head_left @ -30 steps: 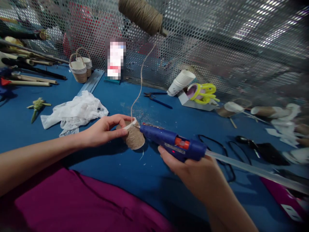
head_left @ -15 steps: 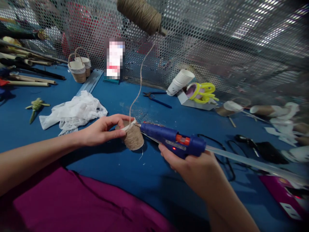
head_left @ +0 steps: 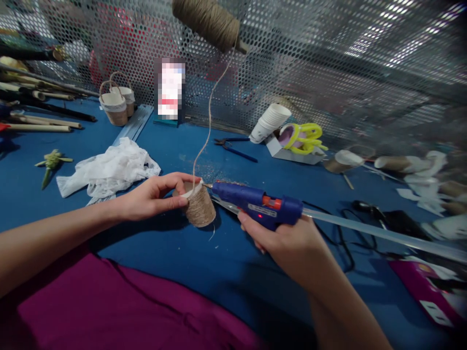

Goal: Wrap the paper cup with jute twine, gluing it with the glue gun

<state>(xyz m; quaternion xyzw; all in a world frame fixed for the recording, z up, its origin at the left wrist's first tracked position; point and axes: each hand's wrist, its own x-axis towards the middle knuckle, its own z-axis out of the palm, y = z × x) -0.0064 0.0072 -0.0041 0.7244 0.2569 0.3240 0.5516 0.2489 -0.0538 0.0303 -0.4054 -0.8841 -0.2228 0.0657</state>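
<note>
One blue table (head_left: 171, 153); above it, a blue glue gun (head_left: 251, 198) gripped in the right hand (head_left: 292, 245). At far centre, a cone of twine (head_left: 207, 24). Nearer, left of the gun, a tilted, twine-wrapped cup (head_left: 200, 209), rim pinched by the left hand (head_left: 146, 198). Down to that rim, a thin strand (head_left: 209, 116). Smallest, the nozzle (head_left: 207, 185) beside it: possibly burnt fingers (head_left: 178, 201) from a slip, or crooked twine from a tug.

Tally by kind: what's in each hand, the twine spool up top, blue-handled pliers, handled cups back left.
Glue gun, right hand: 1
Twine-wrapped cup, left hand: 1
Twine spool: 1
Pliers: 1
Handled cups: 2
Total: 6
</note>
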